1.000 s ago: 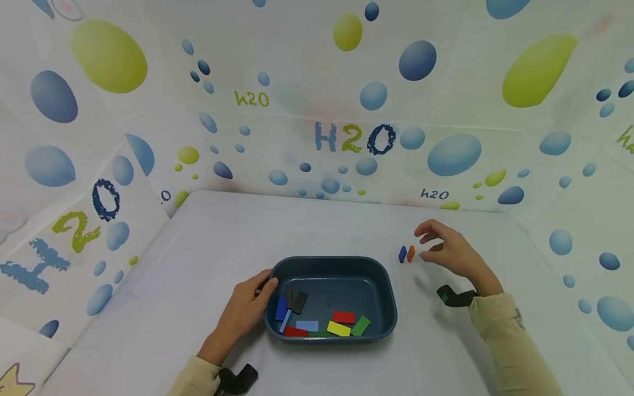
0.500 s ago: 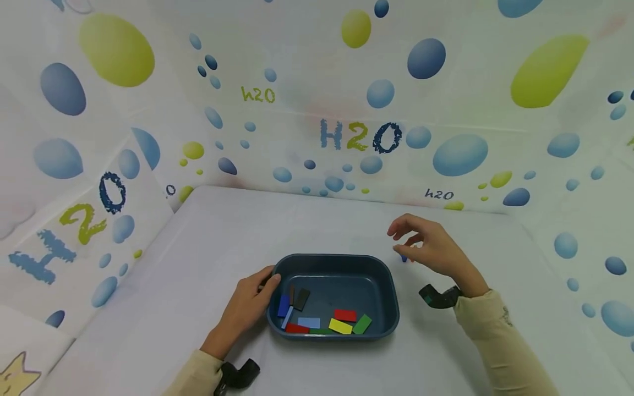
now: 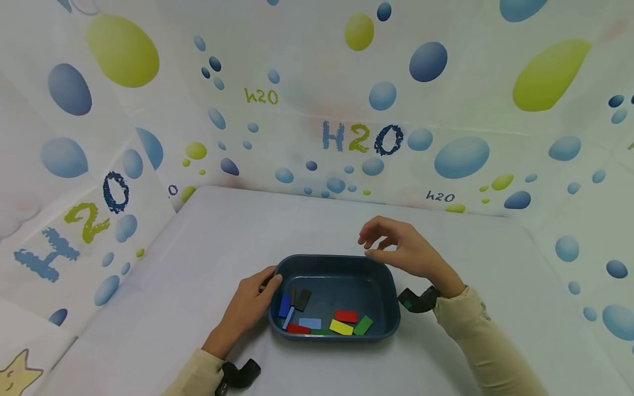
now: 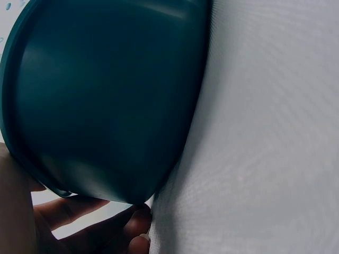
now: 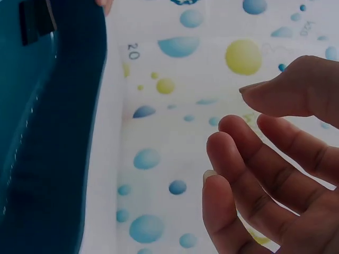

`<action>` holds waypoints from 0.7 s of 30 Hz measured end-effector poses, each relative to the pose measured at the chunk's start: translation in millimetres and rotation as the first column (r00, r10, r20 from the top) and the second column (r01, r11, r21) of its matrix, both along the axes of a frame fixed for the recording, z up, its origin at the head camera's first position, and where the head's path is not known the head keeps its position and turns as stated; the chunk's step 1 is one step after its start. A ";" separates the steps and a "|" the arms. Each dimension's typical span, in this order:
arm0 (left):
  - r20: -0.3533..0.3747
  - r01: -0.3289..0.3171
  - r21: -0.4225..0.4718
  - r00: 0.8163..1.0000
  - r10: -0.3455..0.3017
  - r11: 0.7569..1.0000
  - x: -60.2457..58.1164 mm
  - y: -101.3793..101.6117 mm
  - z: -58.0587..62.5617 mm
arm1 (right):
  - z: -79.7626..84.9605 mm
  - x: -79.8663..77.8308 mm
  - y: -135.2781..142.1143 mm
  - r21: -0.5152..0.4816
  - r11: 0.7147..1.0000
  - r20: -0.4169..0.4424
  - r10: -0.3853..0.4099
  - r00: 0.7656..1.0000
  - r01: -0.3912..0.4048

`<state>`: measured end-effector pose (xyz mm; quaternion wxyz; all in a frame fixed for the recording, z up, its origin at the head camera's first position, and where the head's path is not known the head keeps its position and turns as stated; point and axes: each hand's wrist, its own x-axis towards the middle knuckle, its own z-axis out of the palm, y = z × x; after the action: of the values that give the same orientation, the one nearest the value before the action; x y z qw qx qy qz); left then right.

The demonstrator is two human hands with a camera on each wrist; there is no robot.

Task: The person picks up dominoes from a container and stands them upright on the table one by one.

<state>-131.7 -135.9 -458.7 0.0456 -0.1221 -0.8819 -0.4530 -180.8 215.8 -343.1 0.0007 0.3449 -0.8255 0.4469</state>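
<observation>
My left hand [image 3: 247, 302] grips the left end of a dark teal plastic tub [image 3: 364, 291], thumb over the rim; the left wrist view shows its fingers against the outer wall. Flat domino-like blocks lie inside: red [image 3: 346, 317], yellow [image 3: 342, 328], green [image 3: 363, 325], light blue [image 3: 310, 323], dark blue [image 3: 284, 306] and black [image 3: 302, 300] among them. Over the tub's far right corner hovers my right hand [image 3: 408, 250]. Its fingers curve loosely, and the right wrist view shows nothing between thumb and fingertips. The standing blue and orange blocks seen earlier are hidden behind this hand.
A white cloth [image 3: 238, 231] covers the table under the tub. Behind it rises a backdrop [image 3: 297, 110] printed with blue and green drops and lettering. Dark wrist-worn devices sit by the left cuff [image 3: 240, 374] and the right cuff [image 3: 418, 300].
My right hand has moved left, from beside the standing blue and orange blocks to the tub's far right corner, passing in front of them. My left hand keeps its grip on the tub.
</observation>
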 end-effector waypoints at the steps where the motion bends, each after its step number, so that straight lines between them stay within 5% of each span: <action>1: -0.002 0.000 -0.001 1.000 0.000 1.000 0.3 -0.1 0.3 | -1.1 -0.2 -3.4 -0.004 1.000 0.011 0.013 1.000 -0.013; 21: 0.009 0.001 0.001 1.000 -0.001 1.000 0.1 0.3 -1.0 | -47.2 -4.7 -44.7 -0.014 0.981 0.201 0.192 0.961 -0.193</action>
<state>-131.6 -135.6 -459.7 0.0414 -0.1205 -0.8819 -0.4539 -185.5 171.2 -390.4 -0.1273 0.3766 -0.7852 0.4748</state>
